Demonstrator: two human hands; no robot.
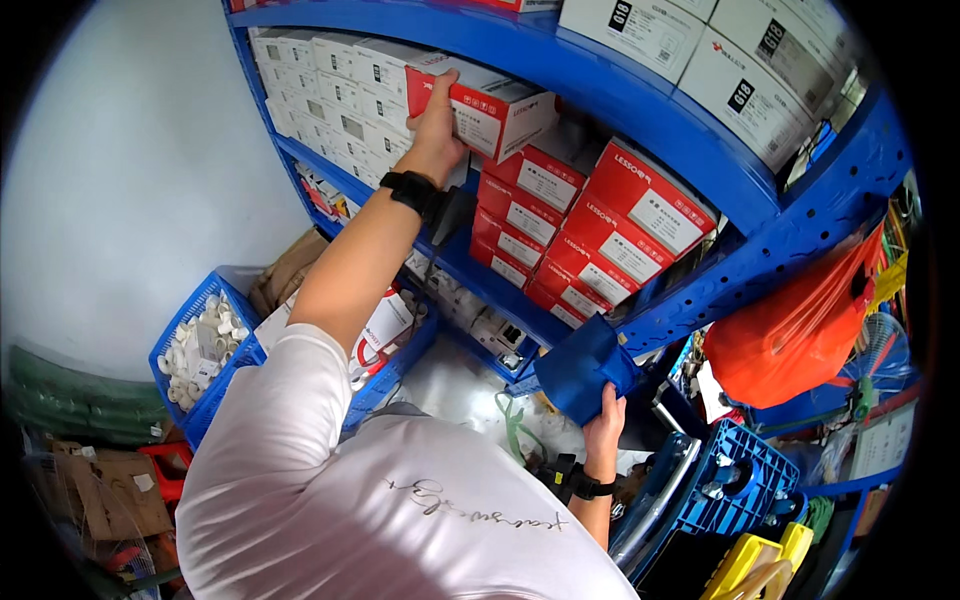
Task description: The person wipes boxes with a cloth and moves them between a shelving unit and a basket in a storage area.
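Note:
My left hand (435, 131) reaches up to the blue metal shelving and grips the front of a red and white LESSO carton (480, 112). The carton sits tilted at the top of a stack, jutting towards me. Below and right of it are stacked red cartons with white labels (525, 217). Lower down, my right hand (604, 420) holds a bunched dark blue cloth (581, 371) in front of the shelf's lower part. Both wrists wear black straps with devices attached. The far side of the gripped carton is hidden.
A blue shelf beam (675, 135) crosses above my left hand. White cartons (337, 82) fill the shelf's left side. Blue crates (199, 405) with white pipe fittings (202, 352) stand below. An orange bag (787, 337) hangs right, above a blue wheeled platform (739, 480).

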